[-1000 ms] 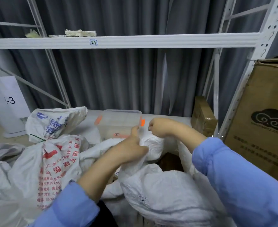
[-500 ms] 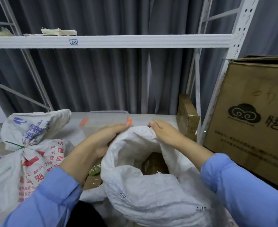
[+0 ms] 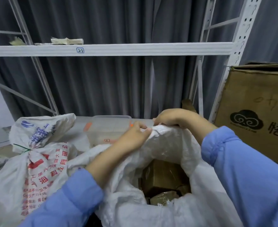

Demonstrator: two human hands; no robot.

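Pinching the far rim of the white sack (image 3: 131, 194), the left hand (image 3: 131, 138) and right hand (image 3: 172, 118) bunch it, yet closing seems barely begun: its mouth gapes untied over brown parcels (image 3: 164, 174), at the front edge of the shelf (image 3: 80, 127) beside a tied sack (image 3: 41, 161).

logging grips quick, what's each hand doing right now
Left hand: closed, pinching the rim of the white sack.
Right hand: closed, gripping the same sack's rim.
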